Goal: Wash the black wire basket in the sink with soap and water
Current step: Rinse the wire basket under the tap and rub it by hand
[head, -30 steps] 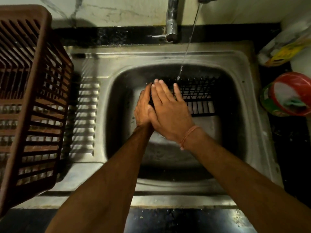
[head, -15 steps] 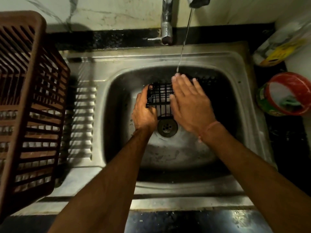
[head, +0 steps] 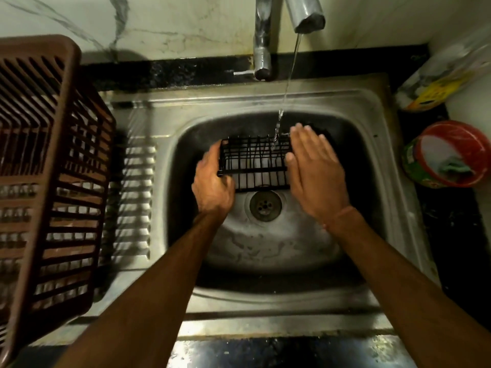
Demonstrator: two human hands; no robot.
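- Counter (head: 292,351) edge lies nearest, dark and wet, fronting the steel sink (head: 265,99).
- Drain (head: 265,205) sits bare just below the basket, so runoff can leave freely.
- Left hand (head: 214,181) curls its grip round the left end of the black wire basket (head: 255,163), likely steadying it inside the sink bowl.
- Right hand (head: 314,176) lies flat, fingers straight, its grip released, against the basket's right end, probably rubbing it.
- Water stream (head: 279,123) from the tap (head: 305,14) lands on the basket's far rim, apparently for rinsing.
- Brown rack (head: 39,168) stands left; a red-rimmed tub (head: 449,155) waits right.
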